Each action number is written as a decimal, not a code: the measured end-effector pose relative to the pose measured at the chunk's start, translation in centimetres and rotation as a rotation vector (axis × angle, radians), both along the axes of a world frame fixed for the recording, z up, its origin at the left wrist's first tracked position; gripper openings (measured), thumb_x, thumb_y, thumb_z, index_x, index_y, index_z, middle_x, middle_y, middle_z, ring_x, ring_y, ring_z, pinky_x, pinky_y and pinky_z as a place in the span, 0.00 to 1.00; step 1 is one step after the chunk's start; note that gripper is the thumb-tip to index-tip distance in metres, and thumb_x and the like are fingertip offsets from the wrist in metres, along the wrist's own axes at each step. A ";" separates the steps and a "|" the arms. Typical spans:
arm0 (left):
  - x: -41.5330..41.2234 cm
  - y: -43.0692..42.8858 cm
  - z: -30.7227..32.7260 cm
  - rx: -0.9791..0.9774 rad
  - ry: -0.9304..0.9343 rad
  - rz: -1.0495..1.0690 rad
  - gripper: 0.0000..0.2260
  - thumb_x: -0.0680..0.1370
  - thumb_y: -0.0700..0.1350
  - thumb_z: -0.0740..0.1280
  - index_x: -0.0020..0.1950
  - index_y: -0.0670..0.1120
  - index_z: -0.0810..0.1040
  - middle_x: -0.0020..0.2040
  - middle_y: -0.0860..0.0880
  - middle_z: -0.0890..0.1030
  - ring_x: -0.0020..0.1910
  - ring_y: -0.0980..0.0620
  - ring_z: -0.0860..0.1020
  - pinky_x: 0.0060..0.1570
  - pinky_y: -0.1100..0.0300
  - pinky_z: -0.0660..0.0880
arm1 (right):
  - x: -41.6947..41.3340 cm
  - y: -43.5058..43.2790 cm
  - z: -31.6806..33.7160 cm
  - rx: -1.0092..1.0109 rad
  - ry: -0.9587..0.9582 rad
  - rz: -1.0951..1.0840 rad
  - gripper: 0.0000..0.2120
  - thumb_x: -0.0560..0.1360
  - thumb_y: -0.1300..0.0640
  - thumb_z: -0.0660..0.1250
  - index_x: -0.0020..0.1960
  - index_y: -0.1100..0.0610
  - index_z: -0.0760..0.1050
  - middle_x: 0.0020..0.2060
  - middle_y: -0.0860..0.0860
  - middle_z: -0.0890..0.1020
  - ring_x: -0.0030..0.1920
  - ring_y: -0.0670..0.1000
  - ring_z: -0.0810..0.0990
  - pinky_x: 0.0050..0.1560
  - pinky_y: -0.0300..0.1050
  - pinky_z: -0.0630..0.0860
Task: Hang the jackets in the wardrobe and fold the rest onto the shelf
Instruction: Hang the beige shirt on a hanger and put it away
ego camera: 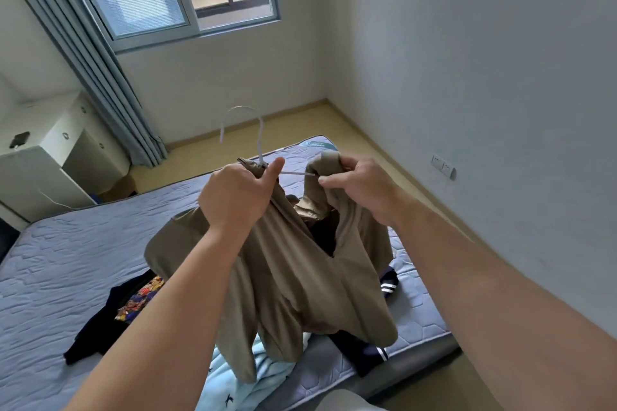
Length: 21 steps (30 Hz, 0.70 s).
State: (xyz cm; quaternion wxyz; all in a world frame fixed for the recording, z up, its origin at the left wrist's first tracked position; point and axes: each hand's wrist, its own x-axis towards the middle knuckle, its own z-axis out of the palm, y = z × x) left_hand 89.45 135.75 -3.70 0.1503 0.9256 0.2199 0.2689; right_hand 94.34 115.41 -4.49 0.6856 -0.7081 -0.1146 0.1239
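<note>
In the middle of the frame, the left hand (238, 197) is gripping the collar of the soft khaki fabric jacket (293, 277) and, as it seems, the neck of the thin white hanger (261, 143). The right hand (362, 190) is clutching the jacket's other shoulder. The jacket is hanging above the grey-blue quilted bed (66, 243).

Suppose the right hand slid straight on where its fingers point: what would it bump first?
Probably the left hand, at its raised thumb. The right hand, gripping the tan jacket, points leftward along the bare stretch of white hanger toward it, though depth is unclear.
</note>
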 end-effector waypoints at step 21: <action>0.3 -0.4 -1.2 -0.306 -0.201 -0.236 0.33 0.77 0.66 0.66 0.24 0.45 0.59 0.23 0.50 0.65 0.25 0.54 0.65 0.35 0.56 0.60 | -1.1 -3.9 -1.0 -0.815 -0.528 -0.335 0.07 0.70 0.53 0.68 0.48 0.45 0.76 0.43 0.39 0.76 0.58 0.53 0.69 0.51 0.48 0.55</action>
